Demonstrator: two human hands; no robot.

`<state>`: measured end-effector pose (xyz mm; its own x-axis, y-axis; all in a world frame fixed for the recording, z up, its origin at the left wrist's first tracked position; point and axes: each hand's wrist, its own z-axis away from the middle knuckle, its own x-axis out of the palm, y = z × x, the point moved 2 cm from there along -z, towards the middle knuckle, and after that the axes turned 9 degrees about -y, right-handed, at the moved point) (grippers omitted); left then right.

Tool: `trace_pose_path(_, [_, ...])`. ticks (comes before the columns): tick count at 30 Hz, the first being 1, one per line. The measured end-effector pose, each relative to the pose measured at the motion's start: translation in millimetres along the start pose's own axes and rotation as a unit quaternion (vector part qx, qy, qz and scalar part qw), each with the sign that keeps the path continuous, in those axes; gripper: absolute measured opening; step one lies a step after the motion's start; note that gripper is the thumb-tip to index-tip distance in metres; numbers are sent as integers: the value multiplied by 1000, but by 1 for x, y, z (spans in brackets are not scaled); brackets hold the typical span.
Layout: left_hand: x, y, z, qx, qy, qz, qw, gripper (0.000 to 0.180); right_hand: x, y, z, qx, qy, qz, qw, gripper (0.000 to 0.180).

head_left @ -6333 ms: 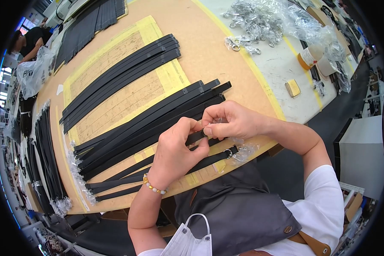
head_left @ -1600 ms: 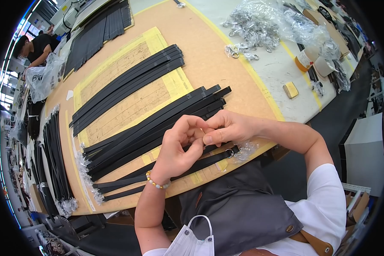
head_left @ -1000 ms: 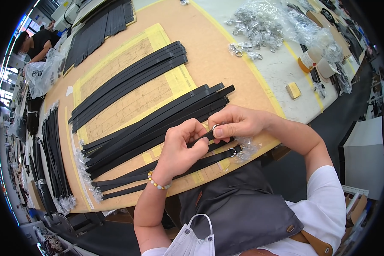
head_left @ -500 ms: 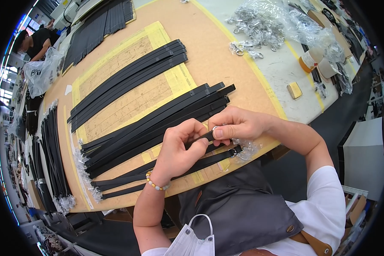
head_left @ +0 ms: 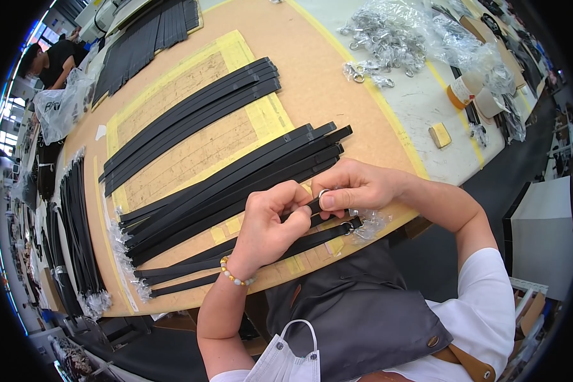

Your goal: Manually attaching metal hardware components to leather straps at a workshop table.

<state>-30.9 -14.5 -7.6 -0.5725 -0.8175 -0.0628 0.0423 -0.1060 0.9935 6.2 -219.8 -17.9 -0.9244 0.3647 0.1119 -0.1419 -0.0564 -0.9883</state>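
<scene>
My left hand (head_left: pixel 277 219), with a beaded bracelet at the wrist, is closed and pinches a black strap (head_left: pixel 316 205) near its end. My right hand (head_left: pixel 356 186) meets it from the right, thumb and fingers pressed on the same strap end around a silver metal ring (head_left: pixel 323 193). Fingers hide most of the ring and how it sits on the strap. Just below my hands lies another black strap (head_left: pixel 312 240) with a metal clasp in clear plastic wrap (head_left: pixel 370 224). Beyond them spreads a pile of black straps (head_left: pixel 235 184).
Another row of black straps (head_left: pixel 191 121) lies on a yellow-taped board. Plastic-wrapped metal clasps (head_left: pixel 388 41) are heaped at the far right, near a yellow block (head_left: pixel 439 135) and an orange bottle (head_left: pixel 461 90). More straps (head_left: pixel 79 229) hang at the left edge. A person (head_left: pixel 57 60) works at far left.
Both hands keep their hold on the strap end and have shifted very slightly; the left thumb has moved a little. Nothing else has visibly moved on the table.
</scene>
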Motion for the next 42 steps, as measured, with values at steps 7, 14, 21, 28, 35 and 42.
trace_pose_path(7, [-3, 3, 1, -38, 15, 7, 999, 13, 1, 0, 0, -3, -11, -44, 999, 36])
trace_pose_path(14, [-4, 5, 1, -44, 9, 55, 997, 15, 0, 2, 0, 3, -2, -93, 996, 35])
trace_pose_path(21, [-4, 3, 0, -91, -25, 140, 986, 5, 0, 4, -1, -4, -6, -59, 998, 35])
trace_pose_path(28, [-2, 6, 0, -62, -53, 156, 984, 5, 2, 5, -3, -14, -9, -45, 999, 34])
trace_pose_path(35, [-8, 8, 0, -105, -67, 195, 973, 4, 1, 1, -2, -9, -2, -59, 998, 33])
trace_pose_path(42, [-4, 0, 0, -90, -55, 163, 981, 5, 0, 2, -2, -19, -12, -21, 1000, 32])
